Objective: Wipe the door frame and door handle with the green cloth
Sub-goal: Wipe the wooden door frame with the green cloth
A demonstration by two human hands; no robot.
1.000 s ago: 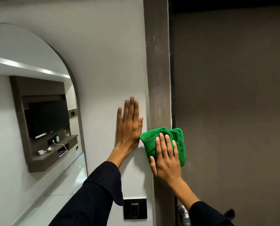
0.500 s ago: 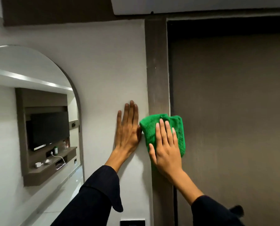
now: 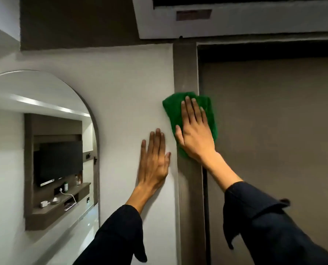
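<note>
Two hands work at a closed door (image 3: 274,150), shown here from largest element to smallest. Wall (image 3: 121,92): pale, left of the opening, with an arched mirror (image 3: 44,140) set in it. Door frame (image 3: 186,73): a dark upright post between wall and door; its top stretch, up to the corner, lies bare above the cloth, so the wiping is judged part done, with the uppermost length left. Door handle: not in view, so nothing shows it wiped. Left hand (image 3: 153,165): flat on the wall just beside the frame, fingers (image 3: 156,142) spread and grasping nothing, apparently a brace. Right hand (image 3: 194,131): pressed palm-down on the green cloth (image 3: 172,109), fingers straight, not clenched, pinning it against the frame. Cloth: folded, spanning the post's full width, its edges showing above, left and right of the fingers.
</note>
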